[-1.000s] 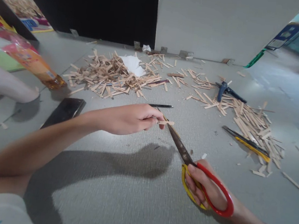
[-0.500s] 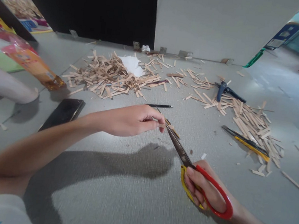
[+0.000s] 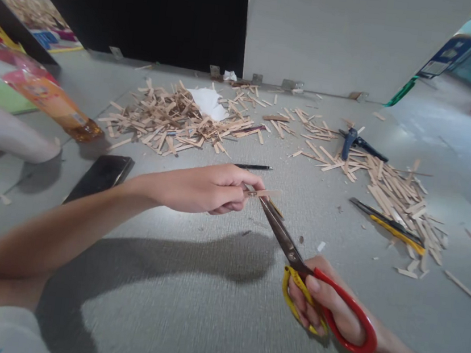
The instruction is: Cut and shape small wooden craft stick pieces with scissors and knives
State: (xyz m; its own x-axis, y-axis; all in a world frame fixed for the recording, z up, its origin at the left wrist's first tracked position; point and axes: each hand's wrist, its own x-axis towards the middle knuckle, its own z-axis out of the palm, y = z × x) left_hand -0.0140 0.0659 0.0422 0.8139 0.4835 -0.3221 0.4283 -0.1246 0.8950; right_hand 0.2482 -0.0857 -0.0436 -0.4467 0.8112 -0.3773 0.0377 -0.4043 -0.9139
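Near the middle of the head view, my left hand (image 3: 204, 187) pinches a thin wooden strip (image 3: 270, 193) between thumb and fingers, its free end pointing right. My right hand (image 3: 327, 302) grips a pair of scissors (image 3: 283, 239) with one red and one yellow handle loop. The scissors' blades point up and left, and their tips meet the strip close to my left fingertips. Whether the blades touch or only overlap the strip I cannot tell. A black pen (image 3: 254, 167) lies just beyond my left hand. Something thin with a yellow edge lies partly hidden behind the blades.
A big heap of wooden strips (image 3: 157, 115) with white paper (image 3: 209, 103) lies at the back left. On the right are more strips (image 3: 401, 191), blue-handled pliers (image 3: 353, 142) and a yellow-black cutter knife (image 3: 388, 225). A phone (image 3: 100, 177) and an orange bottle (image 3: 55, 103) are at left.
The strip in my left hand now sticks out further and is tilted up to the right. My left fingers have shifted, and my right hand with the scissors has moved slightly right and down.
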